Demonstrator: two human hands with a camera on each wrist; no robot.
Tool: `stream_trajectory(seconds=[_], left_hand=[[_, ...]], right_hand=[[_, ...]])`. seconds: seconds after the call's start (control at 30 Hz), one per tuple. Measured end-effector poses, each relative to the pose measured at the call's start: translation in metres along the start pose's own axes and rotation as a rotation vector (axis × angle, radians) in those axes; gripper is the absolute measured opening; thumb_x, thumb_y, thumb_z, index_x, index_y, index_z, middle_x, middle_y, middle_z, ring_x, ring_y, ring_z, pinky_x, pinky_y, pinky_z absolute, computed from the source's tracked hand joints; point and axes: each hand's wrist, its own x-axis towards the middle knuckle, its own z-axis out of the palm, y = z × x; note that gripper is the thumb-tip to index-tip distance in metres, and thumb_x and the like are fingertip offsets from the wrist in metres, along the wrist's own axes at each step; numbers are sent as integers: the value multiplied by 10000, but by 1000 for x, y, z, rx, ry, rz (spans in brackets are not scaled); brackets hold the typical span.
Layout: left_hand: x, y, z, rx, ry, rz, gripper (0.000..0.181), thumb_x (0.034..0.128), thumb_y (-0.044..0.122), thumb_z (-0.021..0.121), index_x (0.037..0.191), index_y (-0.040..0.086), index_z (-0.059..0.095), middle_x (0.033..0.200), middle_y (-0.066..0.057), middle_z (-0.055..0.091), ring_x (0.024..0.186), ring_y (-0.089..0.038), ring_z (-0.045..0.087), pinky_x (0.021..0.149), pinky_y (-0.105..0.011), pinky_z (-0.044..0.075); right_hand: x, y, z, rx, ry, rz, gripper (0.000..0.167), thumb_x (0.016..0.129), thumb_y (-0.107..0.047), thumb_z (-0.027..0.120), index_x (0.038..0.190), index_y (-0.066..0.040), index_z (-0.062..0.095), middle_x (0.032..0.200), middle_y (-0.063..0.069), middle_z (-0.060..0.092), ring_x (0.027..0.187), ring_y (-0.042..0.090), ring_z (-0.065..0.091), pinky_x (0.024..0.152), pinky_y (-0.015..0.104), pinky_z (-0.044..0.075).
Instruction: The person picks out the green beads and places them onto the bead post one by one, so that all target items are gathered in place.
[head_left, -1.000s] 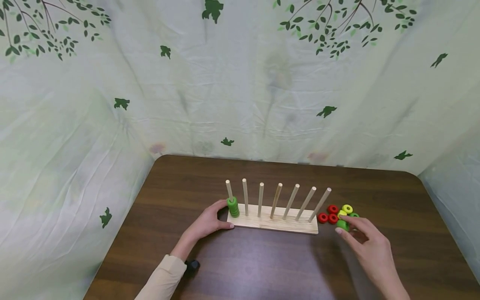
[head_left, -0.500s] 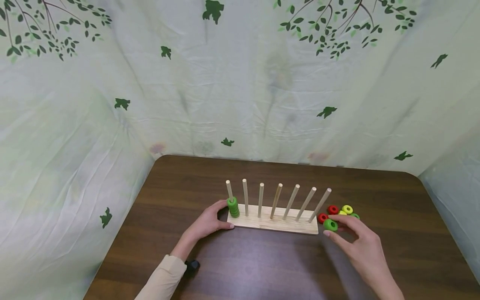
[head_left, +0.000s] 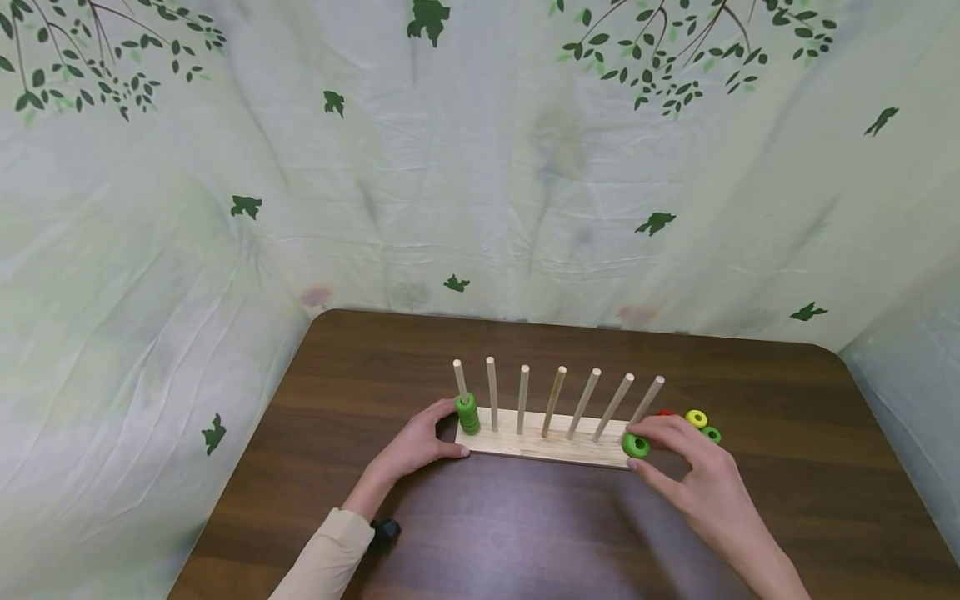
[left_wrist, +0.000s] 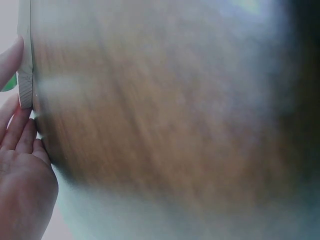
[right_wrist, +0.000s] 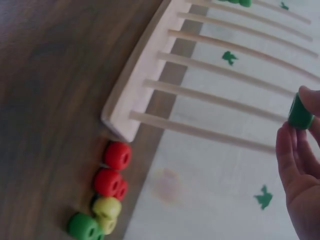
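Note:
A wooden board (head_left: 555, 444) with several upright pegs lies on the table; green rings (head_left: 468, 419) are stacked on its leftmost peg. My left hand (head_left: 412, 450) grips the board's left end, thumb at the front edge and fingers behind; the left wrist view shows this hand (left_wrist: 27, 187) against the board's end (left_wrist: 25, 90). Between thumb and fingers, my right hand (head_left: 708, 479) pinches a green ring (head_left: 628, 451), which overlaps the board's right end in the head view. In the right wrist view, the ring (right_wrist: 300, 115) is above the board (right_wrist: 131, 85), near the pegs' upper part.
Right of the board lie loose red (right_wrist: 114, 154), yellow (right_wrist: 104, 206) and green rings (right_wrist: 80, 226), partly hidden by my right hand in the head view. The brown table (head_left: 375, 367) reaches a pale leaf-patterned cloth (head_left: 480, 167) at the back.
My right hand has moved left with the green ring, from the loose rings to the board's right end. The left hand and board have stayed in place.

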Motion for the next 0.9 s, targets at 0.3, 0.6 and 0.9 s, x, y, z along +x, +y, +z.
stream_trajectory(seconds=[0.3,0.6,0.9], left_hand=[[0,3,0,6,-4,-9,729,725,251,889,1368,125,567,1409,-46,513,1349,-253,414,1096,-468,318],[0,3,-1,3,-5,-13,733,726,253,888,1370,117,565,1403,-52,517,1344,-261,420,1093,-477,320],[0,4,-1,12,-6,-9,724,728,252,887,1366,129,568,1384,-27,528,1337,-243,427,1094,-463,320]], right_hand=[[16,-18,-3,43,-70,-30,451,748,-36,850,1125,-227,693,1129,-126,631,925,27,600,795,128,470],[38,-37,1,94,-82,-136,488,735,-49,859,1152,-237,691,1143,-113,640,1029,63,593,810,141,455],[61,-53,4,134,-94,-195,455,759,-85,853,1159,-234,697,1143,-115,655,1096,103,594,891,191,456]])
